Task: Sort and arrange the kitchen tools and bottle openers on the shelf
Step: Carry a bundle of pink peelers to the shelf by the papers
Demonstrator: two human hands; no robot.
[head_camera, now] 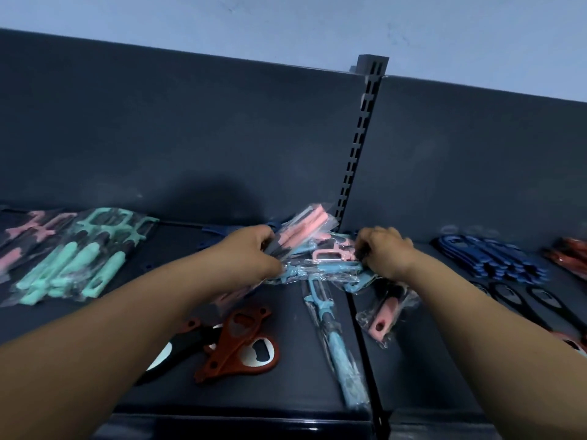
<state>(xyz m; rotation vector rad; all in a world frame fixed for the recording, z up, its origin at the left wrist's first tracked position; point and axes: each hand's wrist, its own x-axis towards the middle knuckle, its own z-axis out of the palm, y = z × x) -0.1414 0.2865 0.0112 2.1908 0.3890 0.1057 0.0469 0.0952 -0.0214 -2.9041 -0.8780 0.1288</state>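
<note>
A loose heap of plastic-wrapped pink and blue peelers [320, 252] lies at the middle back of the dark shelf [295, 389]. My left hand [254, 252] grips the heap's left end, fingers curled round the wrappers. My right hand [384, 252] pinches its right end. One wrapped blue peeler [336, 347] lies lengthwise toward the front edge. A wrapped pink peeler [386, 315] lies just right of it. Red bottle openers [244, 344] sit near the front, below my left forearm.
Wrapped teal peelers [79, 258] and pink ones [28, 236] are stacked at the left. Blue bottle openers [489, 255], black ones [524, 300] and red ones [568, 252] lie on the right shelf section. A slotted upright [359, 147] divides the back panel.
</note>
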